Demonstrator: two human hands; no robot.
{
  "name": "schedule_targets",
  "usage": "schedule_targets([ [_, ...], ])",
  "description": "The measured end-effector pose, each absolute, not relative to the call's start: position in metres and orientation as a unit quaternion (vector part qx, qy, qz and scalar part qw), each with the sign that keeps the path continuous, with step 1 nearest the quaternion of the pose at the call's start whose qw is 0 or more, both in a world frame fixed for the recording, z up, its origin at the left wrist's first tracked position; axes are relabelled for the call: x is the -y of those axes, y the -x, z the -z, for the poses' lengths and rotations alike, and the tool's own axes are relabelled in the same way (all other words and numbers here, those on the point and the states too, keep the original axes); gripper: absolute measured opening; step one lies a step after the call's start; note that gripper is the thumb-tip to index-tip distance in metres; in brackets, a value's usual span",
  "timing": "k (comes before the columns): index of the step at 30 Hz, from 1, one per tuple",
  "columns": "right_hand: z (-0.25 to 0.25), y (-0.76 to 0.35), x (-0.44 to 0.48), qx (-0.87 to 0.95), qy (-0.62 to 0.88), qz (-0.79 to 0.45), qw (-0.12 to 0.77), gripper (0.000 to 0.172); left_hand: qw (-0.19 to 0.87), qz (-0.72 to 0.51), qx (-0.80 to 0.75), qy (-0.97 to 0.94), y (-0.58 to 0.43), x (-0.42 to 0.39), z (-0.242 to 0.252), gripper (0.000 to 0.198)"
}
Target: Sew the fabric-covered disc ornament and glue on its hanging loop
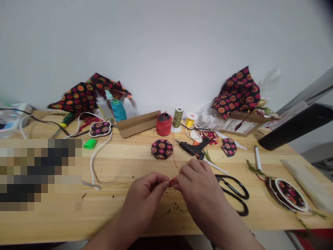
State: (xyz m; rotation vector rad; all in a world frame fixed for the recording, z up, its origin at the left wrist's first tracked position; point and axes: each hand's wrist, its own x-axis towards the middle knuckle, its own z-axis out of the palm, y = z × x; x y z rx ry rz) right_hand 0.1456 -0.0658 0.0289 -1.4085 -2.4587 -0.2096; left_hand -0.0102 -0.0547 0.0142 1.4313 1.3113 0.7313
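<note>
My left hand (148, 191) and my right hand (198, 184) meet just above the wooden table (119, 215), fingertips pinched together on a small red-orange piece of thread (172, 181). A thin red thread (174, 152) runs from the pinch up toward the red spool (163, 124). Both hands are closed in a pinch. An octagonal patterned fabric patch (161, 149) lies just beyond the hands.
Black scissors (234, 194) lie right of my right hand. A black glue gun (194, 148), olive spool (178, 118), yellow spool (190, 120), teal spool (118, 109), white cord (96, 156), a round patterned piece (288, 192) and patterned fabric heaps (238, 90) are around.
</note>
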Motion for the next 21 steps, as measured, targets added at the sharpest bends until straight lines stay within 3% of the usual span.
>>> schedule_targets([
  [21, -0.017, -0.150, 0.063, 0.835, 0.524, 0.002, 0.165, 0.011, 0.495, -0.271, -0.552, -0.614, 0.008, 0.050, -0.011, 0.017],
])
